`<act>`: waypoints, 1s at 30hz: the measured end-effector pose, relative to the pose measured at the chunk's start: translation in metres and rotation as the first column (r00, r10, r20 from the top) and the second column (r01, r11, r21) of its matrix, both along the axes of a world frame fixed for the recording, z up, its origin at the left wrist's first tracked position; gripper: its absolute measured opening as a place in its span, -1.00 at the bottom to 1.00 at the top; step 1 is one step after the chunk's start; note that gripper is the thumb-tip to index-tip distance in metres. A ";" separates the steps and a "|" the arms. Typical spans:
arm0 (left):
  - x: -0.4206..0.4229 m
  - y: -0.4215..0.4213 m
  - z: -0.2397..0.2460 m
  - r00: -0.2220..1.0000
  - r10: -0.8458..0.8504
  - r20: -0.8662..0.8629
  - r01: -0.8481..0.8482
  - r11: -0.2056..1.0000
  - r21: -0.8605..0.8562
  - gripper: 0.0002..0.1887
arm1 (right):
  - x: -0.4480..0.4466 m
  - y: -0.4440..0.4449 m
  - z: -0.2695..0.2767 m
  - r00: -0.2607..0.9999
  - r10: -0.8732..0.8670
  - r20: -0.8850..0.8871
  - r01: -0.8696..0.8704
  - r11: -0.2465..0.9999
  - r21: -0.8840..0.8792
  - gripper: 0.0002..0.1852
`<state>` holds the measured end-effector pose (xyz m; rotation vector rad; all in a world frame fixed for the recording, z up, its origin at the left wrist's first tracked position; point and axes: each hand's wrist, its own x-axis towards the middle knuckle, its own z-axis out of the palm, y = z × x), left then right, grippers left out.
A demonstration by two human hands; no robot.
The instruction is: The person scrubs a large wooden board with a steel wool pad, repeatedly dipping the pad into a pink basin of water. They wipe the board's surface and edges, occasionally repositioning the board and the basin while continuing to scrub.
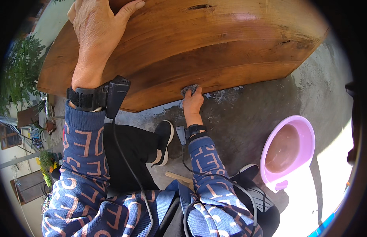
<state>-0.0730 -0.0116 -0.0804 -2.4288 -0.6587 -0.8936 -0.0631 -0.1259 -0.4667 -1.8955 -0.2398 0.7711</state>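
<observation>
A large brown wooden panel (230, 53) with a curved grain and dark knots spans the upper part of the view. My left hand (97, 29) lies at its upper left, thumb stretched out to the right; what its fingertips touch is cut off by the picture's top. Near the panel's lower edge, my right hand (193, 100) holds a grey scouring pad (189, 89), perhaps of metal wool, against the wood. Both wrists wear black straps with small cabled devices.
A pink plastic basin (308, 148) of murky brownish water stands on the wet concrete floor (242, 118) at right. A piece of light wood (177, 177) lies between my feet. Green plants (19, 71) are at far left. A blue object (325, 226) shows at lower right.
</observation>
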 end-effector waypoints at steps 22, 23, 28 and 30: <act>-0.008 0.017 -0.009 0.981 -0.194 0.002 0.191 0.964 0.188 -0.10 | 0.060 -0.037 0.009 0.841 -0.517 -0.159 0.539 0.773 0.336 -0.75; -0.009 0.017 -0.009 0.982 -0.190 0.003 0.186 0.965 0.187 -0.10 | 0.078 -0.037 0.013 0.807 -0.588 -0.063 0.556 0.718 0.420 -0.76; -0.006 0.014 -0.004 0.994 -0.107 0.018 0.104 0.990 0.100 -0.23 | 0.017 0.008 0.016 0.870 -0.438 0.225 0.353 0.874 0.334 -0.69; -0.005 0.013 -0.002 0.989 -0.145 0.023 0.145 0.989 0.022 -0.27 | -0.028 0.018 0.008 0.759 -0.372 0.535 0.180 0.909 0.375 -0.65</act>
